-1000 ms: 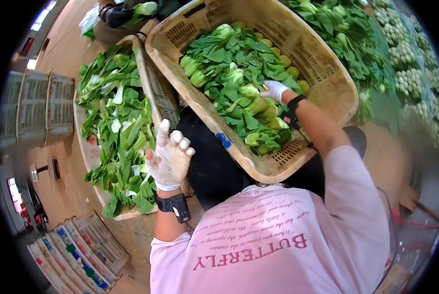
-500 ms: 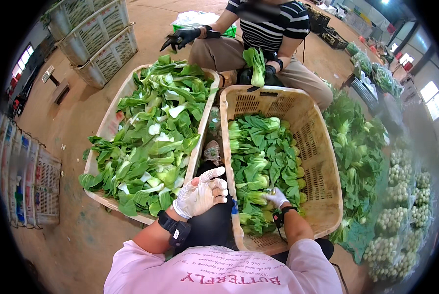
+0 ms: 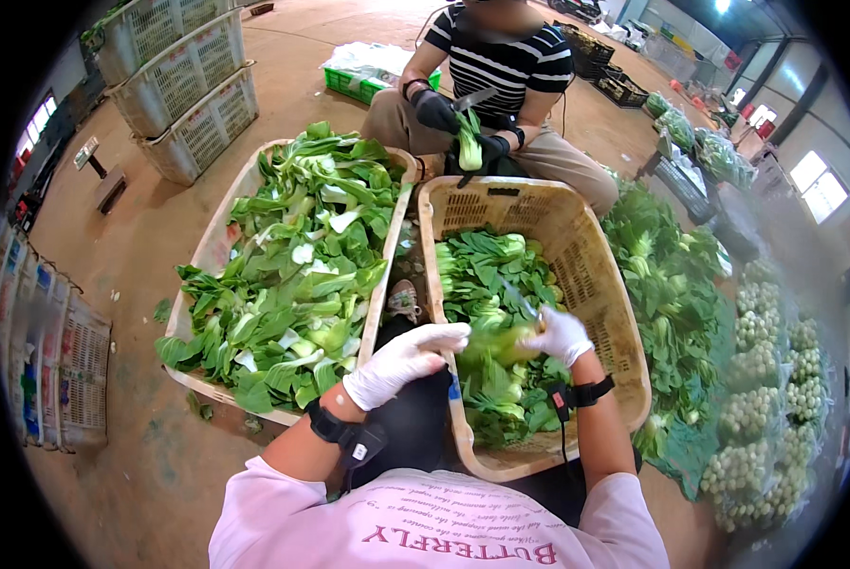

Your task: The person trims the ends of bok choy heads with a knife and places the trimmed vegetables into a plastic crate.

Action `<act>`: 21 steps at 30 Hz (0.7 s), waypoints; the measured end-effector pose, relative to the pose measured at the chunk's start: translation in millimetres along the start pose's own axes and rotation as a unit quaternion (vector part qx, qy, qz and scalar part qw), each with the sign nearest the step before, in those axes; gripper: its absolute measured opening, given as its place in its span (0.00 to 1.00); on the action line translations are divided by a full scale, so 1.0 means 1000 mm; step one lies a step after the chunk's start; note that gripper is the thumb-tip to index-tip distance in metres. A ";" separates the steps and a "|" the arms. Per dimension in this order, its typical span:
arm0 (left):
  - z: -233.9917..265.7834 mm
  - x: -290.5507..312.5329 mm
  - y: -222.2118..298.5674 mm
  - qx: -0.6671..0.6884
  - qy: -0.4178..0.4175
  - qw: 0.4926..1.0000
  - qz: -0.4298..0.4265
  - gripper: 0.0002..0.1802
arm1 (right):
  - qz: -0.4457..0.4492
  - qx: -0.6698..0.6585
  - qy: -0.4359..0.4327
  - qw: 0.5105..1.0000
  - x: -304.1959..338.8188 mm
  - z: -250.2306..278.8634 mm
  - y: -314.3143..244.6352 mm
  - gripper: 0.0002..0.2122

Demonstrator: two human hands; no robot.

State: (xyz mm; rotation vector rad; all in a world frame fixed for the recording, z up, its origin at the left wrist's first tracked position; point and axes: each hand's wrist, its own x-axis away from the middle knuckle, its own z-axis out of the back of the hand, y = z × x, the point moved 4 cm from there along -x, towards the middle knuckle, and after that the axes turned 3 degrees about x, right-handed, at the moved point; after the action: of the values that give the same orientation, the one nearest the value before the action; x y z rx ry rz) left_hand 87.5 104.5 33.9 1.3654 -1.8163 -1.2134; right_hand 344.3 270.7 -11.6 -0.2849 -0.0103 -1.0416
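Observation:
My right hand [image 3: 562,338], in a white glove, is closed round a small knife [image 3: 521,302] whose blade points up and away to the left. Just left of its fingers is a head of bok choy [image 3: 497,345], smeared by motion; whether that hand also grips it I cannot tell. My left hand [image 3: 401,364], gloved in white too, is open over the crate's left rim, its fingers stretched toward this bok choy, holding nothing. Below lies the right crate [image 3: 603,284] with rows of bok choy heads [image 3: 487,248] inside.
A left crate [image 3: 190,284] is heaped with loose leaves. Across from me, a seated person [image 3: 501,66] in black gloves holds a knife and a bok choy. More bok choy [image 3: 672,275] is piled at right, beside bagged pale vegetables [image 3: 752,379]. Stacked crates [image 3: 188,90] stand at back left.
My right hand has risen from the crate's contents, with the knife now showing and a bok choy beside it. My left hand has turned, fingers pointing right. The other person's hands have come together.

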 end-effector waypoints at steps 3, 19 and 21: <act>-0.041 -0.003 0.041 -0.549 0.085 0.809 -0.193 0.42 | 0.061 0.037 0.147 0.987 0.019 0.096 -0.087 0.26; 0.068 0.135 0.087 -0.349 0.469 0.802 -0.125 0.34 | 0.364 -0.173 0.267 0.876 0.026 0.065 -0.301 0.11; 0.070 0.141 0.088 -0.441 0.479 0.741 -0.166 0.33 | 0.401 -0.096 0.261 0.873 0.031 0.061 -0.322 0.09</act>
State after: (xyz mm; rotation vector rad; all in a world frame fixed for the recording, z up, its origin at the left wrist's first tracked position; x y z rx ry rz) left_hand -55.4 1.0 70.9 1.3083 -0.1901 -0.9794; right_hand 93.3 106.4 124.9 -0.1498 0.6576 -0.2559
